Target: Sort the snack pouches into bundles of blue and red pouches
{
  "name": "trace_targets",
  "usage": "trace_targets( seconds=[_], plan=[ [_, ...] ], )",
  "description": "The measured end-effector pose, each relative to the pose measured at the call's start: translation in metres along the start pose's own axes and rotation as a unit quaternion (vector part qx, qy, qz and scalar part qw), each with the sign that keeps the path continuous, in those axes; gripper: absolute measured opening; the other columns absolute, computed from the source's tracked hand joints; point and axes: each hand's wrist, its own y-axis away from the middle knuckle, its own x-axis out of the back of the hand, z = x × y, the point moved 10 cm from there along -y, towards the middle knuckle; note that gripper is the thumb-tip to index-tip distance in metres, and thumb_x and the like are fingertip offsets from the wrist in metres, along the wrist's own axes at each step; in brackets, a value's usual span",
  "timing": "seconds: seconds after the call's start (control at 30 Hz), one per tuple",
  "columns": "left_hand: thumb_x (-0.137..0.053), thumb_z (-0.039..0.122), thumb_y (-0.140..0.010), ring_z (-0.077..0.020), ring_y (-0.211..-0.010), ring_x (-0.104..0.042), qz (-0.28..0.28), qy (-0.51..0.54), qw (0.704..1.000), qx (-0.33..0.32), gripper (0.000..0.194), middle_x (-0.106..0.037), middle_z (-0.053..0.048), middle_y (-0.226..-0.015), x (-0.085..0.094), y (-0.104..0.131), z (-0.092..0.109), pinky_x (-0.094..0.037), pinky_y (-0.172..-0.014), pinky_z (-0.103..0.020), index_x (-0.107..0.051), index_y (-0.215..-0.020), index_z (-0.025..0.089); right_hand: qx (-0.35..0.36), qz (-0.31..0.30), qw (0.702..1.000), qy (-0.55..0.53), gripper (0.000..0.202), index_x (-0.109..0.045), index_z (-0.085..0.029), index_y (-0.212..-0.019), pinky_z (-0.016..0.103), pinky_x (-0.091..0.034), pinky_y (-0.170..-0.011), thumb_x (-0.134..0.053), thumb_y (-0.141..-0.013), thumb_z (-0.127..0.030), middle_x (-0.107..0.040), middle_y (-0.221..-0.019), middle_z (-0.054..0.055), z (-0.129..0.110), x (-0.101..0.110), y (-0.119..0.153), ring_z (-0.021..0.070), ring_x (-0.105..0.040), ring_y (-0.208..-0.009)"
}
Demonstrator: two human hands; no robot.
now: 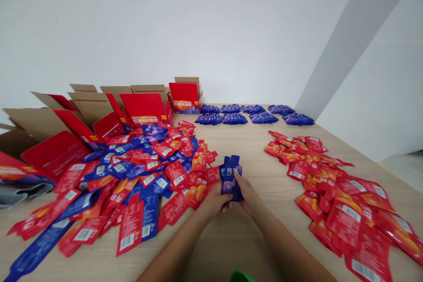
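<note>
Near the middle of the table, both hands hold a small bunch of blue pouches (230, 177) upright, their narrow spouts pointing away from me. My left hand (216, 200) grips the bunch at its lower left, thumb across the front. On the other side, my right hand (246, 189) has its fingers closed on the right edge. How many pouches are in the bunch, I cannot tell. Just left of my hands begins a loose heap of mixed red pouches (176, 174) and blue pouches (150, 211).
Open red cartons (143, 105) stand along the back left, flaps up. Fanned stacks of blue pouches (234, 118) lie in two rows at the back. A long pile of red pouches (345, 213) covers the right side. A green object (241, 276) shows at the bottom edge.
</note>
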Motion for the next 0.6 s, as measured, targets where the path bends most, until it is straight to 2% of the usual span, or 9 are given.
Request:
trace_targets(
  seconds=[0.1, 0.23, 0.37, 0.47, 0.6],
  plan=[
    [-0.061, 0.023, -0.062, -0.0049, -0.032, -0.038, -0.048, -0.016, 0.999, 0.014, 0.024, -0.052, 0.008, -0.045, -0.013, 0.003, -0.009, -0.023, -0.035, -0.017, -0.045, -0.079, 0.020, -0.014, 0.016, 0.999, -0.026, 0.046, -0.065, -0.020, -0.079, 0.032, -0.051, -0.060, -0.060, -0.069, -0.065, -0.070, -0.073, 0.004, 0.008, 0.008, 0.002, 0.0206, -0.064, -0.066],
    [-0.058, 0.018, -0.061, -0.0053, -0.030, -0.034, -0.031, -0.039, 0.999, 0.012, 0.024, -0.049, 0.010, -0.042, -0.023, 0.003, -0.015, -0.023, -0.033, -0.017, -0.045, -0.081, 0.020, 0.021, 0.079, 0.996, -0.025, 0.038, -0.065, -0.021, -0.074, 0.027, -0.048, -0.054, -0.067, -0.066, -0.058, -0.068, -0.064, -0.001, 0.005, 0.028, 0.002, 0.0158, -0.060, -0.055],
    [-0.054, 0.022, -0.066, -0.0060, -0.027, -0.034, -0.069, -0.094, 0.993, 0.030, 0.008, -0.048, 0.007, -0.040, -0.034, 0.003, -0.024, -0.023, -0.032, -0.019, -0.046, -0.065, 0.019, 0.015, 0.040, 0.997, -0.064, 0.034, -0.065, -0.018, -0.075, 0.024, -0.046, -0.053, -0.074, -0.063, -0.049, -0.068, -0.064, -0.001, 0.007, 0.023, 0.002, 0.0136, -0.059, -0.053],
    [-0.052, 0.028, -0.072, -0.0058, -0.025, -0.030, -0.074, -0.149, 0.985, 0.044, 0.021, -0.043, 0.007, -0.035, -0.033, 0.007, -0.031, -0.022, -0.031, -0.020, -0.044, -0.054, 0.020, -0.001, 0.020, 0.997, -0.068, 0.035, -0.066, -0.018, -0.077, 0.025, -0.047, -0.054, -0.073, -0.064, -0.049, -0.068, -0.066, 0.000, 0.009, 0.017, 0.004, 0.0147, -0.060, -0.055],
    [-0.052, 0.038, -0.078, -0.0078, -0.026, -0.030, -0.038, -0.221, 0.974, 0.029, 0.030, -0.037, 0.008, -0.032, -0.023, 0.016, -0.029, -0.023, -0.033, -0.021, -0.047, -0.055, 0.020, 0.016, 0.049, 0.997, -0.051, 0.032, -0.065, -0.020, -0.073, 0.024, -0.046, -0.053, -0.072, -0.064, -0.049, -0.066, -0.061, -0.002, 0.004, 0.025, 0.003, 0.0140, -0.059, -0.054]
  ],
)
